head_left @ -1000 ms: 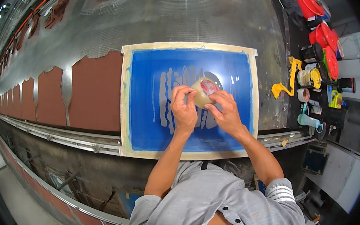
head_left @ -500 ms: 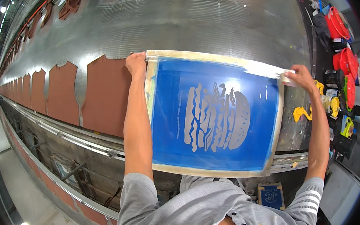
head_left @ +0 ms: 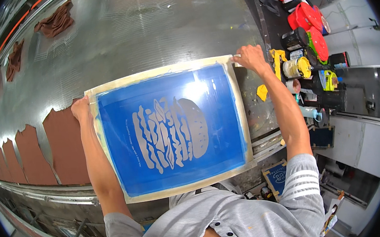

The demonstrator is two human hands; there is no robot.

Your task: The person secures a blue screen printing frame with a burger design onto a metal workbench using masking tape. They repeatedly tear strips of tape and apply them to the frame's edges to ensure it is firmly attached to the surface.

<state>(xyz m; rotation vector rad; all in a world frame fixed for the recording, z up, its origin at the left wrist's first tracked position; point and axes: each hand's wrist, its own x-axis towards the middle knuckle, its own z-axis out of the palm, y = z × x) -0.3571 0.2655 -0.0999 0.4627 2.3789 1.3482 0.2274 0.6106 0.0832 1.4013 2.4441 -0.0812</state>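
A screen printing frame [head_left: 174,191] lies before me, with pale taped borders, blue mesh and a grey hamburger design. My left hand [head_left: 80,108] is closed on its far left corner. At the far right corner, my right hand [head_left: 251,58] has its fingers curled round a roll of pale tape [head_left: 236,59], mostly hidden by the fingers. A pale tape strip [head_left: 159,73] runs along the frame's far edge between the two hands. Left of the frame, flat brown fabric pieces [head_left: 68,147] lie in a row on the long metal table [head_left: 146,27].
Crumpled brown cloths [head_left: 56,21] lie along the table's far side. On the right stand red lids [head_left: 304,17], dark tubs [head_left: 294,39] and a yellow-rimmed container [head_left: 297,67]. A yellow scrap [head_left: 262,92] sits nearby. A smaller blue screen [head_left: 276,178] leans below the table edge.
My view has swung to the right, showing more of the tubs. Both hands stay at the frame's far corners, and the tape roll is now more covered by my right hand.
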